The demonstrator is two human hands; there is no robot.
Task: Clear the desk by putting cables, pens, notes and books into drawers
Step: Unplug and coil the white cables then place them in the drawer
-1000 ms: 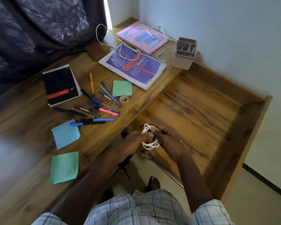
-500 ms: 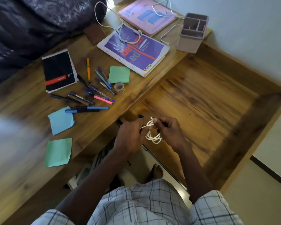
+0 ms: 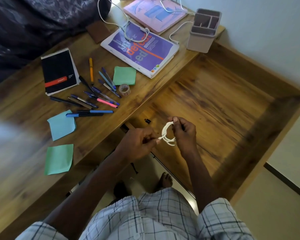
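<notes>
Two hands hold a small coiled white cable (image 3: 168,134) above the near left corner of the open drawer (image 3: 232,94). The left hand (image 3: 138,144) pinches one loose end of the cable between thumb and curled fingers. The right hand (image 3: 184,134) pinches the top of the coil between thumb and forefinger, with its other fingers folded in behind the loops. The coil hangs between the two hands, and I cannot tell whether it touches the drawer floor. A small dark object (image 3: 147,120) lies on the drawer floor near that same corner, just beyond the hands.

On the desk (image 3: 21,144), a scatter of pens (image 3: 97,96) lies at the middle, near the edge that meets the drawer. A black notepad (image 3: 60,71) sits just beyond the pens, toward the far edge. One green note (image 3: 124,75) lies beside a tape roll (image 3: 124,89) close to the drawer edge. A blue note (image 3: 61,124) and a second green note (image 3: 58,159) lie toward the near edge.

At the far right corner of the desk, a purple book (image 3: 140,49) and a pink book (image 3: 154,13) lie side by side. A long white cable (image 3: 111,23) trails loosely across both. A pen holder (image 3: 203,30) stands at that corner beside the wall.
</notes>
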